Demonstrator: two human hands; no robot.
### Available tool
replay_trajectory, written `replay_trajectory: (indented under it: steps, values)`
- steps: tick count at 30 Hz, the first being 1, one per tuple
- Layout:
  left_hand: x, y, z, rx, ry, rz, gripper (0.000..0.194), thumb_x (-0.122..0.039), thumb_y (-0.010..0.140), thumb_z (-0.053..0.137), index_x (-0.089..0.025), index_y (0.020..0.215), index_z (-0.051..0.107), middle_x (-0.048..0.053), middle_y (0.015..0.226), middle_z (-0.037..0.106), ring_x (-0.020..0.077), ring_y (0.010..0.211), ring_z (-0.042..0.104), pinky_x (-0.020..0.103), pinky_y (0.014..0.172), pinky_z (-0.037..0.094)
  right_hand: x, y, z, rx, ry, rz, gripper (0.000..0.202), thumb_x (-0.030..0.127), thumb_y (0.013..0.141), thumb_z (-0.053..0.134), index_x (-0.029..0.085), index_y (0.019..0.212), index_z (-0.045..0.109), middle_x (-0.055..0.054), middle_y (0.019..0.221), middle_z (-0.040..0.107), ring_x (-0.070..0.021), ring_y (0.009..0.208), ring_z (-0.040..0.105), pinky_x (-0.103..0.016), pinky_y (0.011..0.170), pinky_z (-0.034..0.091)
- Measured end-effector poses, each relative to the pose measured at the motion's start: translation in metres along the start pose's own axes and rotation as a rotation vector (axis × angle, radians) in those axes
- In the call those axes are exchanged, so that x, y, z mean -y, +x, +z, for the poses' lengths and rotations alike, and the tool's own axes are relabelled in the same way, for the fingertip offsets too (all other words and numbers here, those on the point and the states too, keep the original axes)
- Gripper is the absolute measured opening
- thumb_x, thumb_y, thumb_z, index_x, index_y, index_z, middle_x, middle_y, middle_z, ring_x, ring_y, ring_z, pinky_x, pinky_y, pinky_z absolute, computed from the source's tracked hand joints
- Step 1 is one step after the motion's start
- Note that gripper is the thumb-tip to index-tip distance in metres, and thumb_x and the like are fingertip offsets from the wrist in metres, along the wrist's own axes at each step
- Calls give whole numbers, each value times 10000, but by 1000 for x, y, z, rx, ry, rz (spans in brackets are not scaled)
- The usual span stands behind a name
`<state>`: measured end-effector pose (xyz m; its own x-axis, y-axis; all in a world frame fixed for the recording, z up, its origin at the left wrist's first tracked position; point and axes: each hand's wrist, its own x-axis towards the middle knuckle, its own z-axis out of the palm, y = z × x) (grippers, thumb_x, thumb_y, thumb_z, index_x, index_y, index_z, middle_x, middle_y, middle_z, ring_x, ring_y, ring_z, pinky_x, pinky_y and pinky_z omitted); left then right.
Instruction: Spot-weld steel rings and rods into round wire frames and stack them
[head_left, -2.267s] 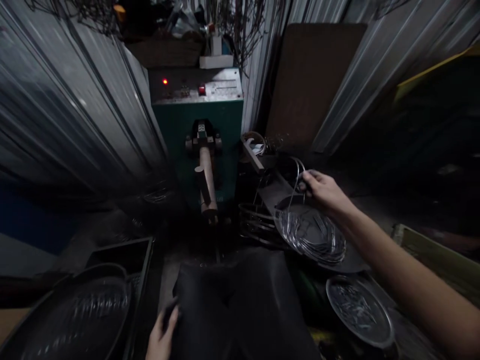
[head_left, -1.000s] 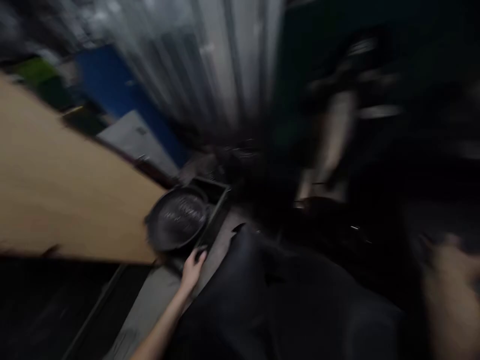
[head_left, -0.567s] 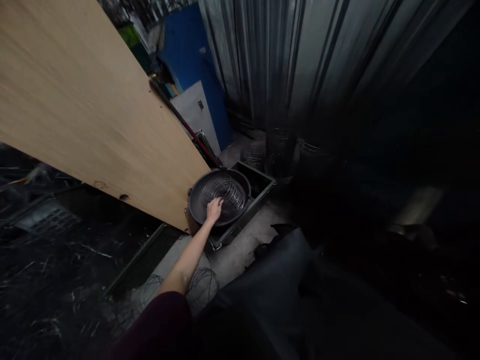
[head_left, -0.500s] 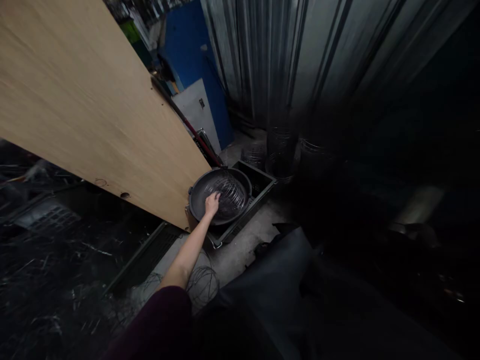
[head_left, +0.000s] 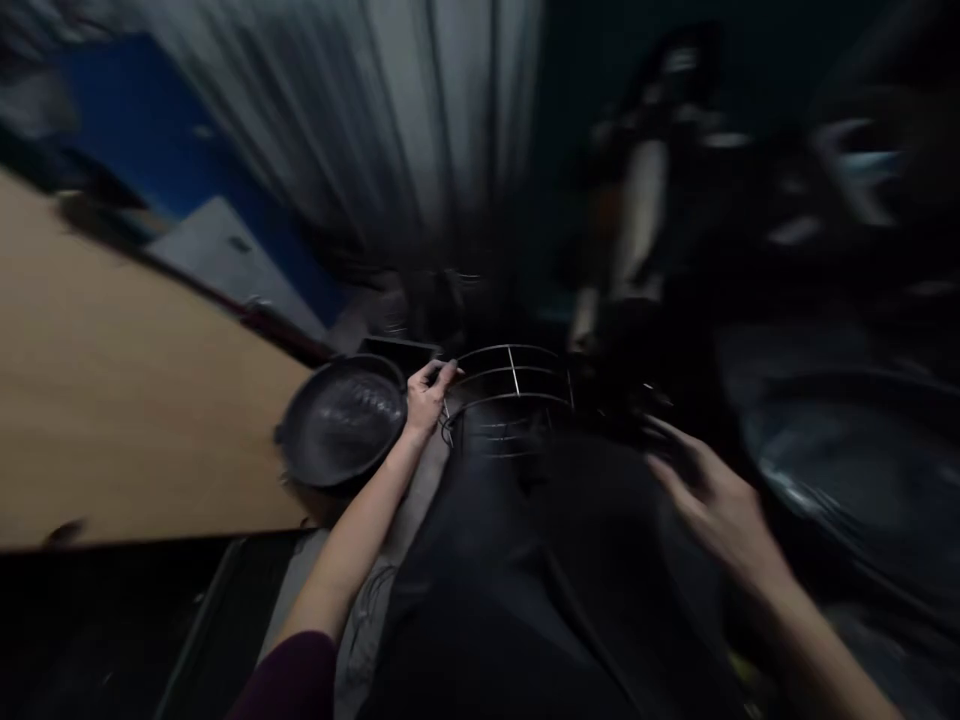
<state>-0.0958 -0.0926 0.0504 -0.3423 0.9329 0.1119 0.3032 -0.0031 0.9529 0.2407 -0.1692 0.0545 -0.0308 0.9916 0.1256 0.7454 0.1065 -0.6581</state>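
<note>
My left hand (head_left: 427, 395) is closed, thumb against fingers, on the left end of a curved wire frame (head_left: 516, 378). The frame has several thin bowed wires joined by short cross wires and is held up in front of my dark clothing. Just left of that hand sits a wide dark round pan (head_left: 341, 420) with shiny wire-like streaks inside, blurred. My right hand (head_left: 716, 510) is off to the right, apart from the frame. Its thumb and fingers are spread, with a dark gap between them and nothing I can make out inside.
A pale wooden panel (head_left: 135, 400) fills the left side. Behind it are a blue board (head_left: 165, 130) and a light grey plate (head_left: 229, 255). Corrugated metal sheeting (head_left: 390, 120) stands at the back. A large dark basin-like shape (head_left: 862, 470) is blurred at the right.
My left hand has come out of the pan and moved right, now with the wire frame in it. My right hand has entered at the right. The view has swung right.
</note>
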Motion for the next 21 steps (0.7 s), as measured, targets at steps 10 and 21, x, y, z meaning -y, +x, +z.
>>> replay_trajectory:
  steps: [10,21]
  values:
    - [50,-43,130,558,153,54,392,-500,764,507,-151,617,610,12,599,580,136,605,523,214,608,410,-183,-11,-78,-30,-558,672,357,306,927,375,124,1180,551,-170,1138,587,-261,1063,548,-350,906,407]
    - [57,-51,79,330,119,-105,563,-611,813,419,-194,1142,607,70,1211,605,248,1216,487,368,1068,323,-281,13,-73,363,-542,714,316,140,793,595,124,1108,612,-163,1111,641,-244,1028,605,-280,822,433]
